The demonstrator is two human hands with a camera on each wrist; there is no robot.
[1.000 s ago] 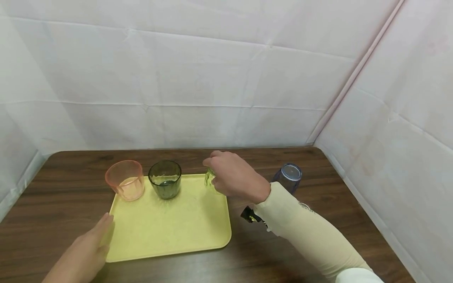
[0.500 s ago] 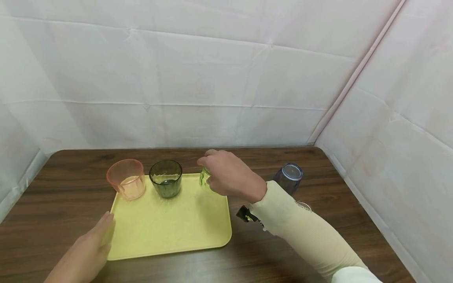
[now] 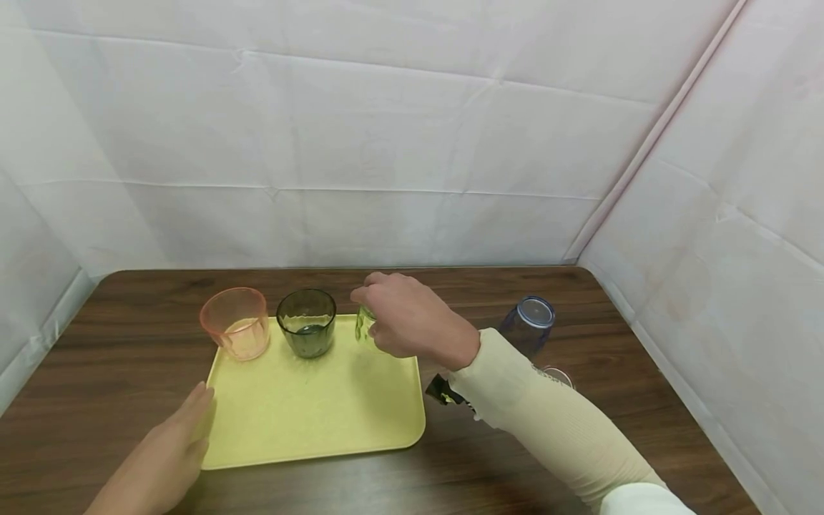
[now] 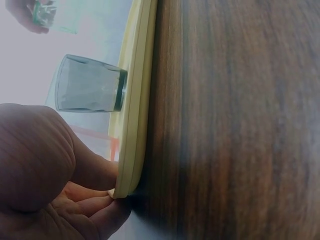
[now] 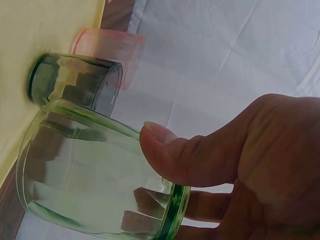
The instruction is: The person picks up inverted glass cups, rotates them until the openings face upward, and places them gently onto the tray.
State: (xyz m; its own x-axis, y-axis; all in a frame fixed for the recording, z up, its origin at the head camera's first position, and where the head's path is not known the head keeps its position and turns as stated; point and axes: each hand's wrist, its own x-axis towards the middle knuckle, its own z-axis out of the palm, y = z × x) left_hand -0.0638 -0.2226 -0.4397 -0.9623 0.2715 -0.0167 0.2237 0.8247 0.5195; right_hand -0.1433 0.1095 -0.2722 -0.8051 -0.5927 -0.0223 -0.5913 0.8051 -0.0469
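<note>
My right hand point(image 3: 418, 318) holds a light green glass point(image 5: 100, 170) upside down by its thick base, thumb on one side and fingers on the other. The glass's mouth faces down over the back right of the yellow tray point(image 3: 315, 415). My left hand point(image 3: 161, 450) is at the tray's left edge; in the left wrist view its thumb and fingers point(image 4: 110, 215) pinch the rim near the front corner. On the tray's back part stand a dark green glass point(image 3: 307, 332) and, at the back left corner, an orange glass point(image 3: 238, 332), both upright.
A blue glass point(image 3: 529, 325) stands upside down on the wooden table point(image 3: 611, 357), right of the tray. Behind my right sleeve, a pale round rim point(image 3: 558, 375) shows, mostly hidden. White cloth walls point(image 3: 386, 143) rise behind the table and at its sides.
My right hand has moved a little left with the light green glass, towards the dark green one. My left hand stays at the tray's edge. The head view has shifted slightly.
</note>
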